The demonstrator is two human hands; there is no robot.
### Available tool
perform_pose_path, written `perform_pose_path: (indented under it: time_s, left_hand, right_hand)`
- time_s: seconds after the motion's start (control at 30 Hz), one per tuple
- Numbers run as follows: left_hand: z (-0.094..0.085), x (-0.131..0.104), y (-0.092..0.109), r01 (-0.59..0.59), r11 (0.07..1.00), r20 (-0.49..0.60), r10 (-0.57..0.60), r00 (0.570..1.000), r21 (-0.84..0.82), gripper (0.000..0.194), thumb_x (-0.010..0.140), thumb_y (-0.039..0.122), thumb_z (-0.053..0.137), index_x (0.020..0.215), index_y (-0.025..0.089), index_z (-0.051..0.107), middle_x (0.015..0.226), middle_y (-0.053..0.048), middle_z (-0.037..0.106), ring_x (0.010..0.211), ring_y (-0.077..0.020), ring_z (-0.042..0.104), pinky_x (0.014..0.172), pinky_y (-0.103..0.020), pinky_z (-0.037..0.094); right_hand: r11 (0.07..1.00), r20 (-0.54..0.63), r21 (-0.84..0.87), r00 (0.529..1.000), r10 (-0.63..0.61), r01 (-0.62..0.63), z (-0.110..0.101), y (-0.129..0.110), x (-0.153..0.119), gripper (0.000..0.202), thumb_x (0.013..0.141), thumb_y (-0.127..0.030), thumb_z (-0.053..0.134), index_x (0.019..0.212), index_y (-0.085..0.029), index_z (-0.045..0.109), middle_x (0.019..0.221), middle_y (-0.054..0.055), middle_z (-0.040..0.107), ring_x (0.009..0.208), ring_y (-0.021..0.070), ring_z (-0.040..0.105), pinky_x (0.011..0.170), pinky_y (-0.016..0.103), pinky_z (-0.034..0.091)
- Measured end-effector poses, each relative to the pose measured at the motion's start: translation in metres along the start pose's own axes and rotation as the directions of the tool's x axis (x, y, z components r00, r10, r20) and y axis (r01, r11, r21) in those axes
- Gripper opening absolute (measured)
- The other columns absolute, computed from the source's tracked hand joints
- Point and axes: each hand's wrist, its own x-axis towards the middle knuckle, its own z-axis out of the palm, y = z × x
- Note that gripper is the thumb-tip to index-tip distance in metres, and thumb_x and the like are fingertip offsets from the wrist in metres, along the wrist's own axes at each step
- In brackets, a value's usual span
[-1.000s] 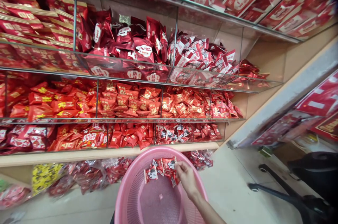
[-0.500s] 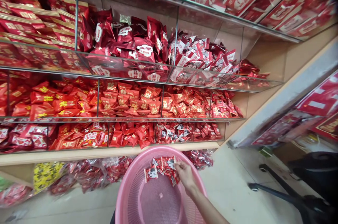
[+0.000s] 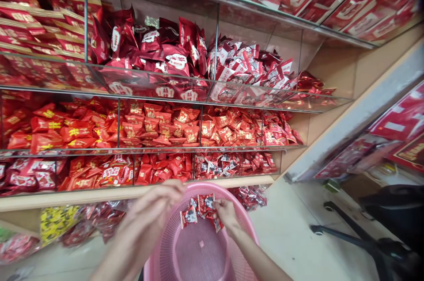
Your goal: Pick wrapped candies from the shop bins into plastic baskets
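Note:
A pink plastic basket (image 3: pixel 202 267) stands below the shelves, several small red candy packets with black-and-white prints lying near its far wall. My right hand (image 3: pixel 228 217) is inside it, thumb and fingers pinched on one red candy packet (image 3: pixel 209 202) at the right of the group. Another candy packet (image 3: pixel 188 217) rests apart at the left. Over the basket's left rim is my left hand (image 3: pixel 154 206), slightly blurred. Its fingers stretch to the right, apart from the thumb, and I see nothing in them. Its palm side is hidden.
Clear-fronted shelves hold red packets (image 3: pixel 175 62) sorted by dividers. A wooden shelf edge (image 3: pixel 109 192) runs just behind the basket. Plastic bags of packets (image 3: pixel 250 197) lie underneath. At the right are a black chair base (image 3: pixel 351 232) and a pale tiled floor (image 3: pixel 288 245).
My left hand has come into view from below and reached over the basket's left side. My right hand stays at the packets, moving only slightly. The view has shifted a little.

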Motion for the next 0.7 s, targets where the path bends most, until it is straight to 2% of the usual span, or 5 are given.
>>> perform_pose_path:
  time_s: [0.1, 0.17, 0.3, 0.5, 0.7]
  left_hand:
    - [0.06, 0.029, -0.013, -0.032, 0.999, 0.368, 0.028, 0.929, 0.005, 0.036, 0.082, 0.037, 0.039, 0.107, 0.023, 0.06, 0.105, -0.005, 0.063, 0.098, -0.0219, 0.056, 0.084, -0.037, 0.046]
    - [0.099, 0.033, -0.042, -0.093, 0.979, 0.457, -0.001, 0.889, 0.182, 0.039, 0.08, 0.032, 0.039, 0.112, 0.021, 0.058, 0.115, -0.007, 0.058, 0.109, -0.0217, 0.05, 0.095, -0.037, 0.039]
    - [0.15, 0.025, -0.091, -0.201, 0.827, 0.595, -0.188, 0.782, 0.525, 0.077, 0.067, 0.019, 0.048, 0.138, 0.022, 0.02, 0.147, -0.005, 0.005, 0.135, -0.0235, 0.004, 0.108, -0.046, 0.009]
    - [0.164, 0.027, -0.099, -0.276, 0.706, 0.586, -0.24, 0.774, 0.653, 0.087, 0.063, 0.009, 0.041, 0.139, 0.022, 0.002, 0.144, -0.002, -0.014, 0.13, -0.0193, -0.016, 0.107, -0.046, -0.005]
    - [0.158, 0.026, -0.105, -0.278, 0.7, 0.567, -0.217, 0.795, 0.658, 0.086, 0.064, 0.007, 0.041, 0.139, 0.024, 0.003, 0.144, -0.003, -0.014, 0.131, -0.0206, -0.015, 0.107, -0.047, -0.002]
  right_hand:
    - [1.0, -0.01, -0.028, 1.0, 0.001, -0.002, 0.004, 0.0, 0.004, 0.017, 0.062, -0.035, 0.05, 0.061, -0.017, 0.05, 0.038, -0.005, 0.047, 0.03, 0.0083, 0.042, 0.031, 0.018, 0.027]
    - [0.999, -0.03, -0.018, 0.999, -0.029, 0.028, 0.007, 0.0, 0.008, 0.02, 0.061, -0.037, 0.051, 0.064, -0.017, 0.051, 0.041, -0.004, 0.05, 0.03, 0.0086, 0.043, 0.03, 0.018, 0.028]
    - [0.994, -0.035, 0.045, 0.995, -0.094, 0.096, 0.009, 0.005, 0.016, 0.025, 0.06, -0.041, 0.055, 0.064, -0.017, 0.051, 0.046, -0.003, 0.052, 0.033, 0.0095, 0.047, 0.032, 0.019, 0.034]
    - [0.955, -0.063, -0.216, 0.974, -0.219, 0.201, -0.004, -0.004, 0.014, 0.02, 0.072, -0.036, 0.047, 0.069, -0.017, 0.053, 0.058, 0.001, 0.058, 0.039, 0.0117, 0.051, 0.037, 0.022, 0.038]
    - [0.591, 0.103, -0.577, 0.768, -0.632, 0.564, -0.015, -0.07, 0.028, 0.026, 0.084, -0.022, 0.036, 0.097, -0.019, 0.057, 0.093, 0.006, 0.061, 0.078, 0.0156, 0.059, 0.071, 0.026, 0.045]
